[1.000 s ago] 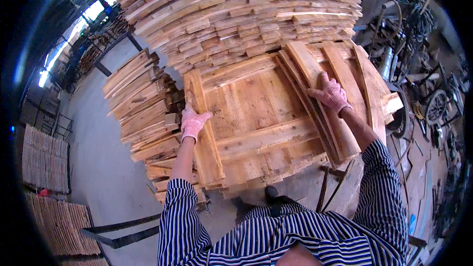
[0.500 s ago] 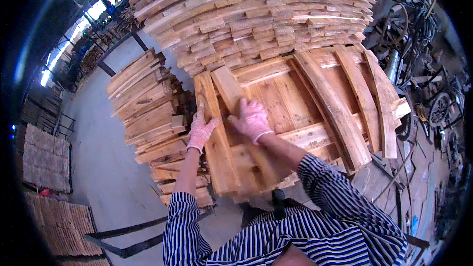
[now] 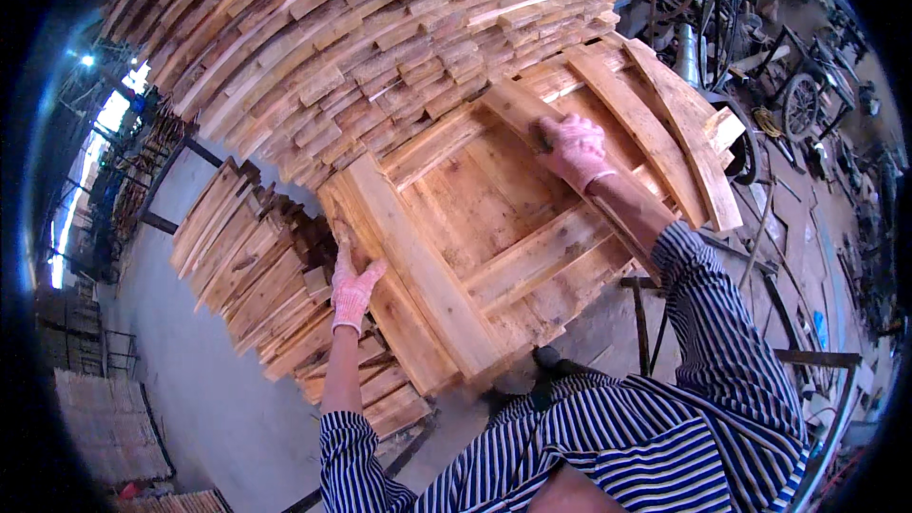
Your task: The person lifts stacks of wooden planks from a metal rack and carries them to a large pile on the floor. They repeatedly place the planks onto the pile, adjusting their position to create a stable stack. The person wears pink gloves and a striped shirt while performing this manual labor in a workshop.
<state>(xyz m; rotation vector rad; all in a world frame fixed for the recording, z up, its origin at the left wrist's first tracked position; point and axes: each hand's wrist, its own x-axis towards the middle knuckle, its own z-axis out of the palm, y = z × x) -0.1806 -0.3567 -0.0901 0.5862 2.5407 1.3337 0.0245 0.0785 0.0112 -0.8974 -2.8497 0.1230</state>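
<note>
Left hand (image 3: 352, 291): fingers splayed on outer plank (image 3: 406, 328), second plank (image 3: 427, 271) alongside; right hand (image 3: 577, 150): fingers gripping another plank (image 3: 518, 106)

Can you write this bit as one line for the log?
left hand: on leftmost board | right hand: on another board, farther right | far side: stacked planks

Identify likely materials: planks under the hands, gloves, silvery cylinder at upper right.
Planks: bare sawn wood; visible grain, no paint.
Gloves: pink, apparently knitted fabric, by the soft texture and cuffs; fibre unclear.
Silvery cylinder: probably smooth metal, by its bright grey sheen; coated plastic not ruled out.
</note>
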